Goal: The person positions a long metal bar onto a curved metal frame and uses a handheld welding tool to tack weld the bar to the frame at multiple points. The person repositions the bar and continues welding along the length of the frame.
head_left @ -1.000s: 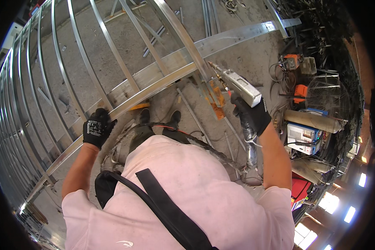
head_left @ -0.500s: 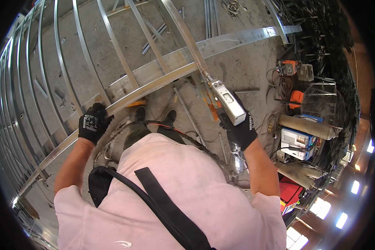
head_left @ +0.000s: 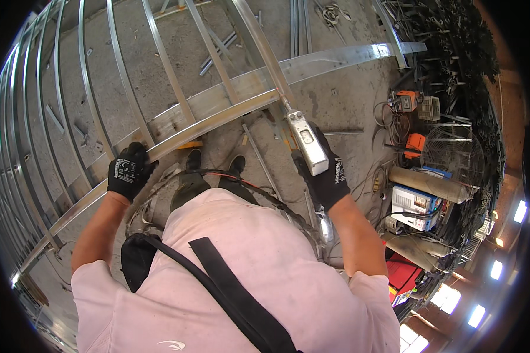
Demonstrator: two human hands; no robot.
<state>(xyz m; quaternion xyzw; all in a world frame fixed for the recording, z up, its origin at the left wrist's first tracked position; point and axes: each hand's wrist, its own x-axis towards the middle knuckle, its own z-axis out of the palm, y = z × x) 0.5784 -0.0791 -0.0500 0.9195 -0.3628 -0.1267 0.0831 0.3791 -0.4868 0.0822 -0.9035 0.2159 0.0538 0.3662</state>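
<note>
I look straight down over a large metal frame of curved bars. My left hand (head_left: 129, 170), in a black glove, grips the long metal rail (head_left: 229, 115) that runs across the frame. My right hand (head_left: 324, 173), also gloved, holds a silver welding torch (head_left: 306, 141) by its boxy handle. The torch tip touches the rail where an upright bar (head_left: 259, 41) meets it. A hose (head_left: 321, 220) runs down from the torch past my right side. My two shoes (head_left: 215, 160) show below the rail.
Several curved bars (head_left: 100, 94) fan out to the left over a concrete floor. At the right stand orange machines (head_left: 407, 101), a wire basket (head_left: 450, 154), a gas cylinder (head_left: 430, 183) and a white and blue box (head_left: 415, 207). Loose metal strips (head_left: 300, 26) lie at the top.
My right hand has brought the torch leftward and up until its tip meets the rail. My left hand stays clamped on the rail.
</note>
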